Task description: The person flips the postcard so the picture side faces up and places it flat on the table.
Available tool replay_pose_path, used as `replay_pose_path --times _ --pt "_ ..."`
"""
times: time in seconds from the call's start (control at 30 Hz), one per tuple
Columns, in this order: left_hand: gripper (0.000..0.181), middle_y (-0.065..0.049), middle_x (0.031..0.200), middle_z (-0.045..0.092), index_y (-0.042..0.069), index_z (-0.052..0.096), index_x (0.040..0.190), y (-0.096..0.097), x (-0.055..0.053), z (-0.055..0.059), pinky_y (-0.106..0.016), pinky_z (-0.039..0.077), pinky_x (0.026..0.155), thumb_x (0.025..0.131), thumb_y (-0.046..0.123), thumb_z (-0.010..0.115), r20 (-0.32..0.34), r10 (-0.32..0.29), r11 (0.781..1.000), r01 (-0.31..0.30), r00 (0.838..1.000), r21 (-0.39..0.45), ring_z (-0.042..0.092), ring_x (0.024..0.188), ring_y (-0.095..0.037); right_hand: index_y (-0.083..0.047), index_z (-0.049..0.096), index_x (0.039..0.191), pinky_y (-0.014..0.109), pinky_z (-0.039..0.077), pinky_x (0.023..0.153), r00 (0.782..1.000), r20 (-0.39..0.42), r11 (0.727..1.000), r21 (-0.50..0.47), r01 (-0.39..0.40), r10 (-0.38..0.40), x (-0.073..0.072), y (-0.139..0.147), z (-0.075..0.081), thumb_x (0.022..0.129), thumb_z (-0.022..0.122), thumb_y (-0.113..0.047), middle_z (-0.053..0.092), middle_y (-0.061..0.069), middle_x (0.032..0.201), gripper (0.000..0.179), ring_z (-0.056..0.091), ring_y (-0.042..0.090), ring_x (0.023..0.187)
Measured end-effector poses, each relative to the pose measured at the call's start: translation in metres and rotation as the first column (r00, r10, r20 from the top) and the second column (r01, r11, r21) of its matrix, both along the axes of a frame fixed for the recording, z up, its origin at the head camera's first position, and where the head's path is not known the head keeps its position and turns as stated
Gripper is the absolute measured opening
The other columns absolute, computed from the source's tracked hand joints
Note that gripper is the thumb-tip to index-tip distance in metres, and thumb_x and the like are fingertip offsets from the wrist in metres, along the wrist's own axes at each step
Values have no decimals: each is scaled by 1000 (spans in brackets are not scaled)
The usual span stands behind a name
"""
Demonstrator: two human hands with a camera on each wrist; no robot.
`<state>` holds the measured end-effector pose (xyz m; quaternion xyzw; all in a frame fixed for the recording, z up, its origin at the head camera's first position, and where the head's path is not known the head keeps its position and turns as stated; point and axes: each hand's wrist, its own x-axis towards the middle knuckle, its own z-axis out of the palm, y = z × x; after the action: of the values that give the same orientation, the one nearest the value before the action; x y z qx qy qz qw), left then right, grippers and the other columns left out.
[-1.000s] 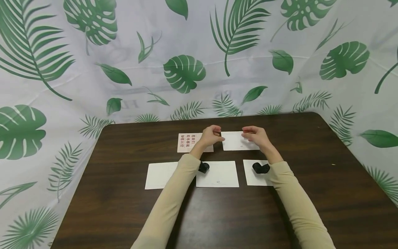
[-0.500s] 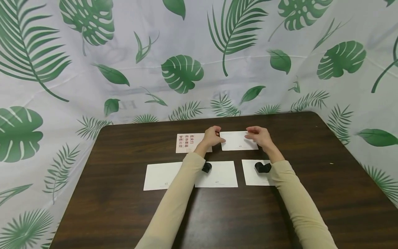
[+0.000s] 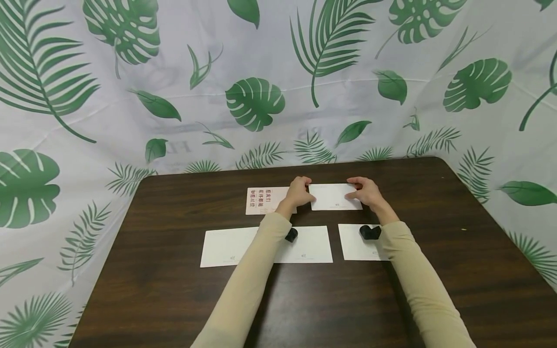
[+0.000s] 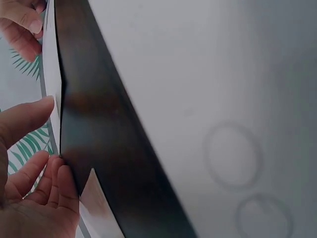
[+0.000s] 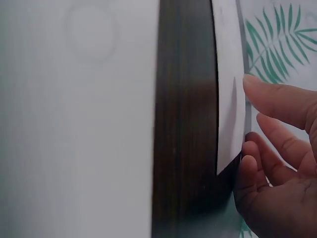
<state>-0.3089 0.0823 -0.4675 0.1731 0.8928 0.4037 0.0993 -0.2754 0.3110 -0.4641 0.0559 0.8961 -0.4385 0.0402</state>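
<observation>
A blank white card (image 3: 328,195) with a small printed mark lies at the back of the table, between the two hands. At its left edge is the left hand (image 3: 299,193), the thumb at the near part of that edge and the fingers by the far corner. The right hand (image 3: 366,193) is over the right end, its thumb overlapping the card and its fingers near the far corner. In the left wrist view, the left fingers (image 4: 54,181) are loosely bent at the card's end. The right wrist view has the right thumb (image 5: 267,99) at the card's edge.
A card printed with red characters (image 3: 261,200) lies to the left, partly behind the left hand. Nearer is a row of white cards: a left card (image 3: 222,246), a middle card (image 3: 311,249) and a right card (image 3: 352,246). Both forearms cross this row. A leaf-patterned cloth (image 3: 261,48) hangs behind.
The right hand has shifted a little right and lower over the card's right end. The left hand has come closer round the left edge. The card has barely moved.
</observation>
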Motion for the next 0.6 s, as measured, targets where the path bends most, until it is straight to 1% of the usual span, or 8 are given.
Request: replay_pose_path --times 0.1,0.2,0.27,0.33,0.47,0.53,0.6 --pt "59 -17 128 49 -1 54 128 2 0 2 -33 41 96 74 10 75 -8 -16 997 16 1000 -73 47 117 -29 7 53 126 47 37 93 999 -12 997 70 -33 34 -2 1 -1 77 71 2 46 26 123 53 41 37 110" --pt "64 -18 130 46 0 51 132 3 -1 3 -33 42 96 74 14 75 -15 -27 990 25 1000 -142 46 120 -30 8 53 124 46 38 90 998 -20 990 123 -62 65 -4 1 -1 75 73 1 46 25 116 54 41 36 104" --pt "66 -18 130 45 1 50 134 3 -1 5 -33 42 95 75 16 76 -11 -35 984 33 999 -173 46 119 -30 9 52 124 44 37 86 997 -14 986 149 -74 77 -6 1 1 75 74 1 46 24 112 55 40 35 100" --pt "66 -17 130 45 2 50 134 3 -1 7 -32 43 95 75 17 76 7 -38 981 39 999 -191 45 119 -30 10 51 125 43 37 84 996 -1 981 176 -88 89 -7 0 2 75 74 0 46 24 111 57 39 35 97" --pt "64 -16 129 45 2 51 133 3 -1 13 -32 42 95 75 15 77 50 -46 979 55 998 -196 45 119 -29 10 49 126 46 38 88 994 33 968 225 -108 103 -9 -1 6 75 75 -3 44 27 118 58 39 36 100" --pt "65 -17 129 45 1 50 133 3 -1 15 -32 42 95 76 15 77 66 -50 978 62 997 -200 44 119 -29 11 50 125 48 38 89 993 40 964 236 -119 113 -10 0 6 75 76 -4 43 27 119 58 40 37 101" --pt "65 -17 130 43 0 49 132 3 0 17 -33 43 94 76 14 77 83 -50 977 66 995 -202 44 118 -29 10 51 123 46 38 88 992 45 965 230 -126 118 -10 1 6 74 77 -5 44 26 116 57 40 36 100"
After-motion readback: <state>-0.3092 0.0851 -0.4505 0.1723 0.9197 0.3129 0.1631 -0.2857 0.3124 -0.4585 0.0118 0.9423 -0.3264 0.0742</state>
